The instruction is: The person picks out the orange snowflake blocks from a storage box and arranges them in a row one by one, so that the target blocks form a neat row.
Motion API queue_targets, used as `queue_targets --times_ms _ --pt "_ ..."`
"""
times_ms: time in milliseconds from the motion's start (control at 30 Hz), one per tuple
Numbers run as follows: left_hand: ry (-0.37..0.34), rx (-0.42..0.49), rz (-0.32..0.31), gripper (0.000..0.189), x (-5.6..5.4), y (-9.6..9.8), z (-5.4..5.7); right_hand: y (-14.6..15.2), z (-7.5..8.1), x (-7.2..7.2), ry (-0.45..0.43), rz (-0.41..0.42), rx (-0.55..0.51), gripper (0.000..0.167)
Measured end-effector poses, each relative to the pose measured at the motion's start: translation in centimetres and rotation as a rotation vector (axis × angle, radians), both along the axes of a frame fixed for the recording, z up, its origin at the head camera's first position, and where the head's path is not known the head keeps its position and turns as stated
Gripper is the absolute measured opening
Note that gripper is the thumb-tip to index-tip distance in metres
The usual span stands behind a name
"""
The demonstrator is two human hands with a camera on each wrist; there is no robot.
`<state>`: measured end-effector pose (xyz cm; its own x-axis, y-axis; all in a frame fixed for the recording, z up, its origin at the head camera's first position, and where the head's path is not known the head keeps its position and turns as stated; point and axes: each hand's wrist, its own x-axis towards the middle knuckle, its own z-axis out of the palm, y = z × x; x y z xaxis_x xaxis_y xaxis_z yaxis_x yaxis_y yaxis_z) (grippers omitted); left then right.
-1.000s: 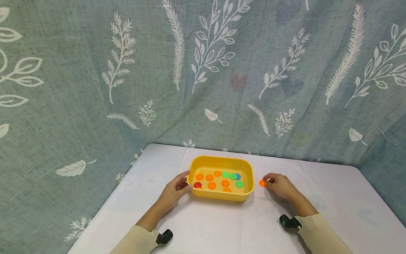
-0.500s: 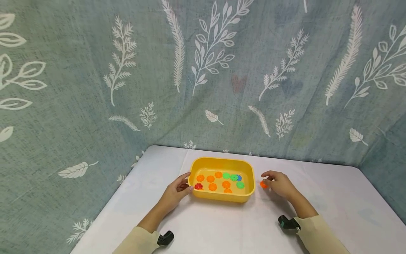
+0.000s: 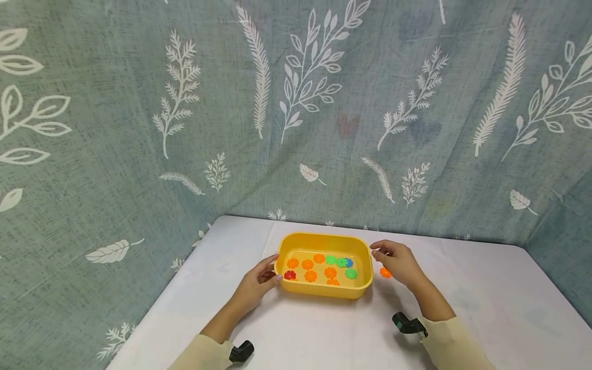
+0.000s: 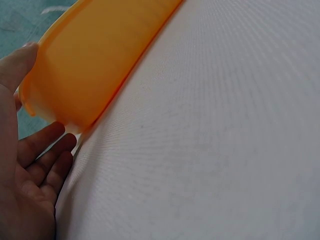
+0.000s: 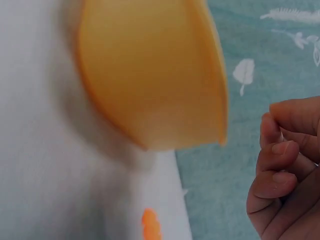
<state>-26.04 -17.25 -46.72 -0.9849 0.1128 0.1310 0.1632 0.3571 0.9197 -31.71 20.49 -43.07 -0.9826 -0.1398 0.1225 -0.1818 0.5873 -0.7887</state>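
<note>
A yellow plastic basin (image 3: pixel 324 291) stands on the white tablecloth, holding several flower-shaped plastic discs. My left hand (image 3: pixel 252 282) grips its left end. In the left wrist view the thumb lies against the basin's side, a fingertip shows behind the rim, and the other fingers rest by the lower edge. My right hand (image 3: pixel 401 263) hovers just outside the basin's right rim, fingers loosely curled, nothing visible between them. Below its fingers an orange flower disc (image 3: pixel 386 273) lies on the cloth. That same orange disc (image 5: pixel 151 225) appears edge-on in the right wrist view.
Inside the basin lie orange discs, a red disc (image 3: pixel 290 275), green discs such as the green disc (image 3: pixel 351 274) and a blue disc (image 3: pixel 349 262). A leaf-patterned curtain (image 3: pixel 296 133) hangs behind and beside the tablecloth (image 3: pixel 314 334).
My right hand has let go of the orange disc, leaving it on the cloth, and has lifted and moved left toward the basin's rim. The left hand stays on the basin.
</note>
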Motion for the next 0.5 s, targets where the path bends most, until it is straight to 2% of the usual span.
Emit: queue_targets --times_ms 167,300,500 --pt "0.001 -0.008 -0.027 0.061 0.0 -0.1 -0.1 -1.4 0.7 0.1 0.031 0.019 -0.036 0.025" --pt "-0.002 -0.010 -0.054 0.063 -0.2 -0.3 -0.3 -2.5 0.8 0.2 0.020 0.052 -0.096 0.024" --pt "-0.004 0.015 -0.051 0.062 -0.3 -0.2 0.0 -4.3 0.8 0.1 0.004 0.110 -0.157 0.023"
